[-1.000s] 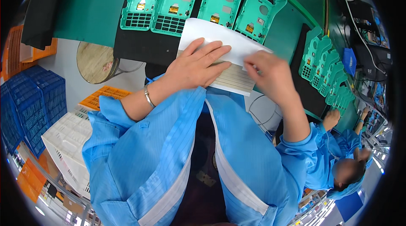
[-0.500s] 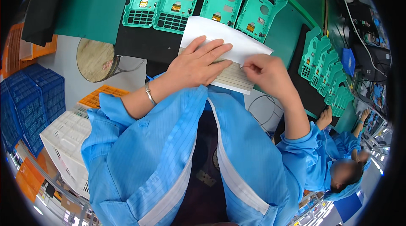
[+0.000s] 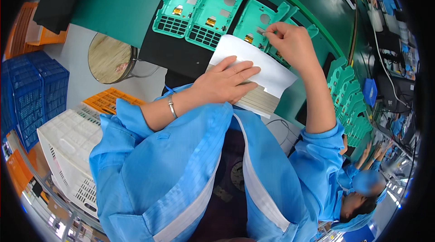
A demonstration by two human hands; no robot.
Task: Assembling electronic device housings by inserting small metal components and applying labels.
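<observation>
My left hand (image 3: 226, 80) lies with its fingers stretched over a white sheet (image 3: 277, 75), pressing it near the table's front edge. Under the sheet's folded-up part shows a beige area ruled with thin lines (image 3: 259, 100). My right hand (image 3: 293, 46) is raised above the far side of the sheet, thumb and fingers pinched on a small grey piece (image 3: 261, 30). That piece is over the third green plastic housing (image 3: 256, 19); whether it touches is unclear. More green housings (image 3: 209, 31) with round holes, key grids and small gold-coloured parts stand in a row; my right hand partly hides the rightmost.
A black mat (image 3: 170, 52) lies under the housings on the green table (image 3: 120, 11). More green housings (image 3: 346, 101) stand at the right, near a seated co-worker (image 3: 351, 201). On the left are a round stool (image 3: 108, 58), a white crate (image 3: 72, 138) and blue crates (image 3: 38, 92).
My right hand has gone from the sheet's right edge up and away to the third housing, carrying the small grey piece. My left hand stays on the sheet. The view has shifted.
</observation>
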